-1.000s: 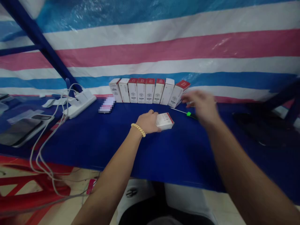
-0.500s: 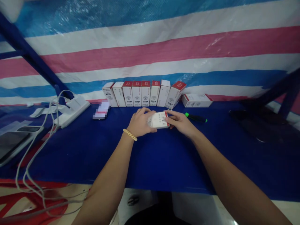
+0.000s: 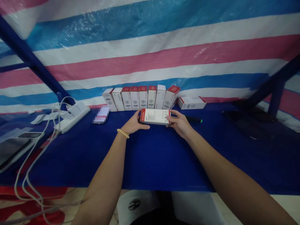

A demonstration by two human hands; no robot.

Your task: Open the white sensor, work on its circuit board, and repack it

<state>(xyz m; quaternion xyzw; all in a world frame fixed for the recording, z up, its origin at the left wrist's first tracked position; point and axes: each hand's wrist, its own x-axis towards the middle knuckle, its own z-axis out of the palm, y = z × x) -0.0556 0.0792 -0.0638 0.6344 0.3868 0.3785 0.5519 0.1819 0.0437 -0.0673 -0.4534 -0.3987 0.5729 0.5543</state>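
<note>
Both my hands hold a white box with a red end just above the blue table. My left hand, with a bead bracelet on its wrist, grips the box's left, red end. My right hand grips its right end. The box lies lengthwise, its printed side facing me. Behind it, a row of several like boxes stands upright against the striped tarp, the rightmost one leaning. One more box lies flat to the right of the row.
A screwdriver with a green tip lies just right of my right hand. A white power strip with grey cables sits at the left, a dark phone beyond it. A black object rests at the right.
My right hand came back from the right and took the box's right end. Together the hands lifted the box and turned it so its long printed side faces me.
</note>
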